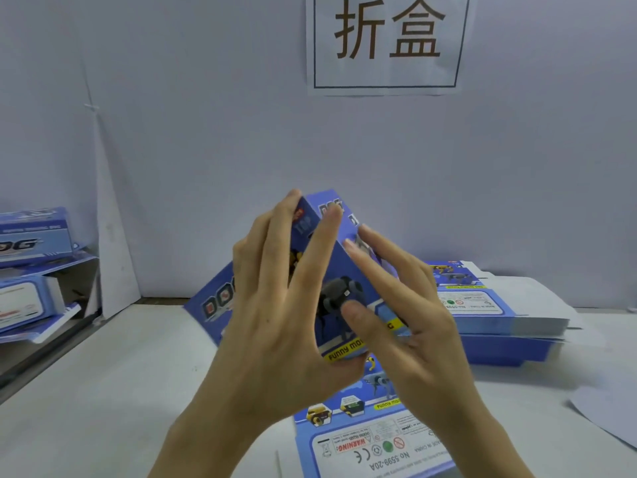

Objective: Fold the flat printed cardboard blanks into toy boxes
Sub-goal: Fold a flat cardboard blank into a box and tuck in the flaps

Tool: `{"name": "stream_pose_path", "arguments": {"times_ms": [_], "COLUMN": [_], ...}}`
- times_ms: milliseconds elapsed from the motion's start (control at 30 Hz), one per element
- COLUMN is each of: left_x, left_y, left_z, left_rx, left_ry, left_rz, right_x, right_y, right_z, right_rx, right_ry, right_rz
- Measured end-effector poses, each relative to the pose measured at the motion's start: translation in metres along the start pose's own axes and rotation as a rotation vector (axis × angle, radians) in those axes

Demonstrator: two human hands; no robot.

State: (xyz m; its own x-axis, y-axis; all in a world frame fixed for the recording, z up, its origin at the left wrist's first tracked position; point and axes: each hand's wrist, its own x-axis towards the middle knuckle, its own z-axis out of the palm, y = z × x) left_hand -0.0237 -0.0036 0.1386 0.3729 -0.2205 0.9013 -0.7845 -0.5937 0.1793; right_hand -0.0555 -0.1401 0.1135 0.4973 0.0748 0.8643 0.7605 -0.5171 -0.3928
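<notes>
Blue printed cardboard, raised into a half-formed box (339, 270), is held tilted above the counter (120, 391) between both hands. Left hand (275, 315): fingers straight and spread, laid flat along the left panel and the front face, with the box's lower end seated in the crook of the thumb. Right hand (417, 332): thumb pressed on the front face over the printed toy dog, fingers extended along the adjoining right panel, so this grip pinches across the long corner crease. Neither grip closes fully round the box. It sits between the two palms, its upper end pointing away toward the wall, clear of the counter.

Step in hand, as judged: squaring the sleeve. To do it well, the opposed panels should be pushed evenly so that every long crease breaks along its score. The thumb should steady the front face rather than dent it. End flaps should probably wait until the section is rectangular. Whether any flap is already tucked cannot be told.

Directly below the hands a flat blank (375, 439) lies on the counter, printed side up. A stack of flat blanks (496, 305) lies to the right; finished boxes (31, 243) lie at far left.
</notes>
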Motion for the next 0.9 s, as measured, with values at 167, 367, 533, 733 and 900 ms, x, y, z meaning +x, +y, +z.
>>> {"name": "stream_pose_path", "arguments": {"times_ms": [167,367,533,733,900], "left_x": [-0.018,-0.018,-0.021,-0.016,-0.021], "left_y": [-0.016,-0.022,-0.024,-0.039,-0.049], "left_z": [0.005,0.002,0.018,0.015,0.016], "left_rx": [0.096,0.267,-0.172,-1.044,-0.797], "left_ry": [-0.043,-0.214,-0.104,-0.052,-0.173], "left_rz": [0.195,0.100,-0.634,-0.925,-0.656], "right_x": [0.001,0.005,0.002,-0.007,0.001], "right_y": [0.000,0.015,0.024,0.032,0.047], "right_z": [-0.006,-0.013,-0.002,0.011,-0.012], "right_rx": [0.141,0.470,0.655,0.522,0.586], "right_ry": [-0.016,-0.034,0.380,0.115,0.186], "right_rz": [0.198,0.650,0.688,0.649,0.691]}}
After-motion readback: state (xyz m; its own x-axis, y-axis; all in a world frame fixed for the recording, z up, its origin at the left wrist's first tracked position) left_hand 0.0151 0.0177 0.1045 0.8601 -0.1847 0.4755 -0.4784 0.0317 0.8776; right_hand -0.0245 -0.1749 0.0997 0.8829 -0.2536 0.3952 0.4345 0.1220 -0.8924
